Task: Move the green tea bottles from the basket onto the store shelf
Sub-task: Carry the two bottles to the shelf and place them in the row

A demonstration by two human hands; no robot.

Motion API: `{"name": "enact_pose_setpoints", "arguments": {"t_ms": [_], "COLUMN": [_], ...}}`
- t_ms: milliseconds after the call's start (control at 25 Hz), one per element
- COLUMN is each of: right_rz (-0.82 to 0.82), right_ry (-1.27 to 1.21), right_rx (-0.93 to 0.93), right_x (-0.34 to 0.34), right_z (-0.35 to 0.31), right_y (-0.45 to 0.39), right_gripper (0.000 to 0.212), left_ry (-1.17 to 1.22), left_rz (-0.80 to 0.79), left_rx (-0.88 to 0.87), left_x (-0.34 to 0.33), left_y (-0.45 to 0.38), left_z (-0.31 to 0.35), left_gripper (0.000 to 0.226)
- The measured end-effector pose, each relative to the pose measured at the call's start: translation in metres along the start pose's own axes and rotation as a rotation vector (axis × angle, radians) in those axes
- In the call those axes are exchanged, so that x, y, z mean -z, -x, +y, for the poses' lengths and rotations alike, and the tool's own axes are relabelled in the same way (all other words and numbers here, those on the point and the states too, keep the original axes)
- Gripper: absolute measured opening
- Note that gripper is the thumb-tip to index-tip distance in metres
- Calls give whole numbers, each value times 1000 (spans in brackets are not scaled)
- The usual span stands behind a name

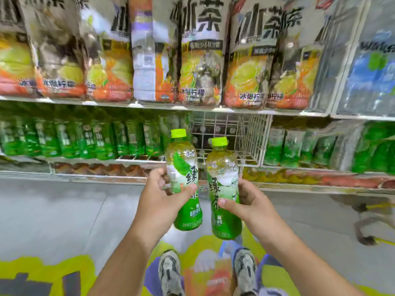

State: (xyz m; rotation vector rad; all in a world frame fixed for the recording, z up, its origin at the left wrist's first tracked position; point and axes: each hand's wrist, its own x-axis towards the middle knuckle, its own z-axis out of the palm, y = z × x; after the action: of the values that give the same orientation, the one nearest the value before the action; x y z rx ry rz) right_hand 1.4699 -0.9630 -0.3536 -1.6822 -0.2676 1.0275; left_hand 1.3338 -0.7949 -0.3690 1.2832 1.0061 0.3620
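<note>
While both arms reach out toward the shelving, two green tea bottles are up in the air, one per hand. Left hand [162,189] has thumb and fingers curled round the left bottle [183,180] at mid-label; right hand [250,204] grips the right bottle [224,189] the same way, thumb across the front. Both bottles upright, slightly tilted, lime caps on, near each other but apart. They sit at centre frame, just in front of a white wire bin [235,137] at 12 o'clock on the middle shelf [96,161].

Count: two bottles held, two hands, two grey sneakers [170,272] at 6 o'clock. Rows of green bottles [74,137] at 9 to 10 o'clock and more at 3 o'clock; too blurred to count. Upper shelf at 12 o'clock carries large orange-yellow lemon tea packs [201,60], roughly six or seven, blurred.

Floor is pale grey tile [64,210], with a yellow and purple floor graphic [203,259] underfoot. Basket can't be made out.
</note>
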Motion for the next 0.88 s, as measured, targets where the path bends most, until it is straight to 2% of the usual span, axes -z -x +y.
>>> {"name": "enact_pose_setpoints", "arguments": {"t_ms": [200,400,680,800,880], "right_rz": [70,144,173,151,149], "right_ry": [-58,-69,-10,-33,-23], "right_rx": [24,59,103,156,138], "right_x": [11,28,38,39,40], "right_z": [46,85,77,67,67], "right_y": [-64,-139,-231,-263,-282], "right_gripper": [55,37,30,43,37], "left_ry": [-1,-47,-183,-230,-275], "left_rz": [48,96,197,227,232], "left_rx": [-31,-61,-132,-150,-186], "left_x": [-21,-46,-74,-85,-89], "left_y": [-53,-121,-205,-238,-256], "left_z": [-47,-83,-83,-78,-79], "left_gripper": [52,50,36,35,35]}}
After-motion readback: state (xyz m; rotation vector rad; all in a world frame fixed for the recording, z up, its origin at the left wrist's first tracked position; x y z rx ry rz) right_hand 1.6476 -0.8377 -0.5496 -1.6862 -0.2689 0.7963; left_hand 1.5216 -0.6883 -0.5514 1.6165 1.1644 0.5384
